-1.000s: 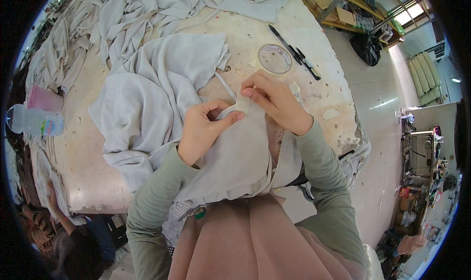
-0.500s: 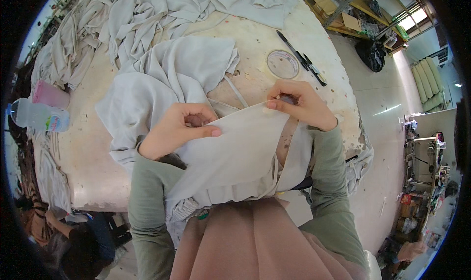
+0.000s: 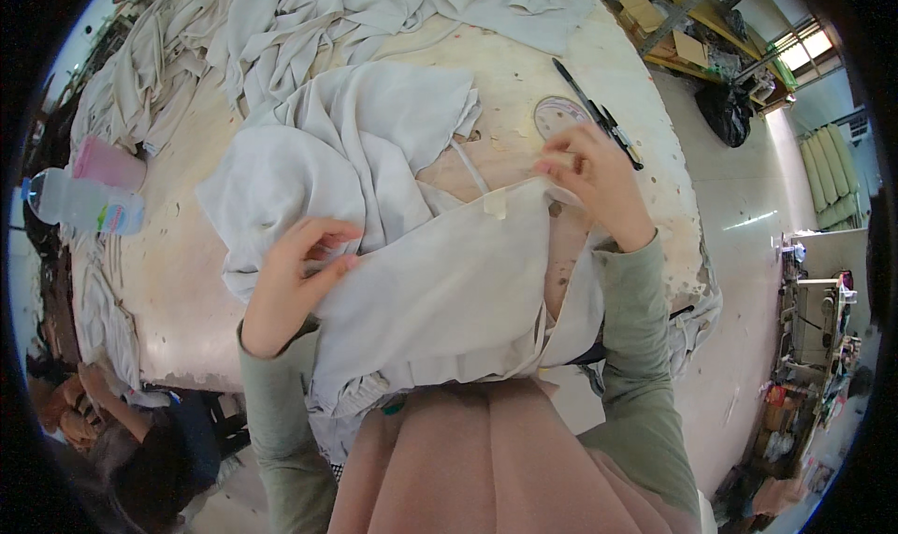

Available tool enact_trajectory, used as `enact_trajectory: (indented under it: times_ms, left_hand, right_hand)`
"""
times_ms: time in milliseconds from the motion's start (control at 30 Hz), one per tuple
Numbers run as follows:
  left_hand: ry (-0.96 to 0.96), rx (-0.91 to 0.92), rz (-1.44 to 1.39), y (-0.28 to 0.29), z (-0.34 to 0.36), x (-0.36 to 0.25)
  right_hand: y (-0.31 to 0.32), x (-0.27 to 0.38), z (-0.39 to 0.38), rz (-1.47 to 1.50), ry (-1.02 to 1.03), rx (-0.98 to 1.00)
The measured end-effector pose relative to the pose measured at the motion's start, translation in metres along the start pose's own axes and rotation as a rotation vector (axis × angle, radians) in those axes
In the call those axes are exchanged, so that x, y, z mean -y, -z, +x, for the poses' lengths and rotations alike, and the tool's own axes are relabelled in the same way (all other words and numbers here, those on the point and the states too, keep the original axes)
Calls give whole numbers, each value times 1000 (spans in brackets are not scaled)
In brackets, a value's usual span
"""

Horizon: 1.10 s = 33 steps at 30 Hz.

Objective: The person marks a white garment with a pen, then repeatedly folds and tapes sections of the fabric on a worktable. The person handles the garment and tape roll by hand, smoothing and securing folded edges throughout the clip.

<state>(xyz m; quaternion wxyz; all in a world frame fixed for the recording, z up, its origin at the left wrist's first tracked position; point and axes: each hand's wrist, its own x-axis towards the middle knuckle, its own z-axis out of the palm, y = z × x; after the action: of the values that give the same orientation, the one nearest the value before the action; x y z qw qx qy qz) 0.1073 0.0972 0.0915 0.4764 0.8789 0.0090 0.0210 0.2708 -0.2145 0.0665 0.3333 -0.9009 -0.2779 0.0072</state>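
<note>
**Inspector:** State of the hands?

**Clerk:** The left hand (image 3: pixel 297 277) gripped the near-left edge of a pale grey cloth (image 3: pixel 440 291), fingers curled over the fold. The right hand (image 3: pixel 594 183) pinched the cloth's far corner, just beside a small cream tag (image 3: pixel 495 204) on its top edge. The cloth was stretched between them, low over the worktop (image 3: pixel 178 281) and hanging down to the person's lap.

**Inspector:** Anything under it?

**Clerk:** A crumpled heap (image 3: pixel 346 151) of the same cloth lay behind, touching it. More cloth (image 3: pixel 309 10) was piled along the far edge.

**Inspector:** Packages and labels?

**Clerk:** A clear bottle (image 3: pixel 79 205) lay on its side at the left edge, with a blue-and-green label band. A pink box (image 3: pixel 109 164) sat just beside it. A round clear lid (image 3: pixel 558 116) and a black pen (image 3: pixel 599 115) lay near the right hand. Brown cartons (image 3: pixel 664 29) stood on a shelf at far right.
</note>
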Motion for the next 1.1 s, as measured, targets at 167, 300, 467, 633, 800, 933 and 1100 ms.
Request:
enact_trajectory:
  times_ms: [167, 300, 467, 633, 800, 933, 1100]
  left_hand:
    - [147, -191, 29, 9, -45, -27]
    - [107, -200, -211, -22, -67, -49]
    - [-184, -116, -382, -77, -79, -47]
    - [117, 162, -783, -88, -93, -54]
    - [64, 83, -347, -84, -94, -57]
    - [-38, 212, -240, -73, -99, -49]
    - [-156, 218, -50, -69, -105, -43]
  right_hand:
    - [-1, -5, 9, -251, -11, 4]
    - [10, 21, -3, 295, 28, 13]
    - [-2, 69, -35, 947, 219, 651]
    - [-21, 102, -61, 689, 209, 378]
    - [-27, 116, -81, 478, 394, 191]
    - [-39, 117, -90, 405, 446, 87]
    - [-47, 115, -99, 316, 523, 6]
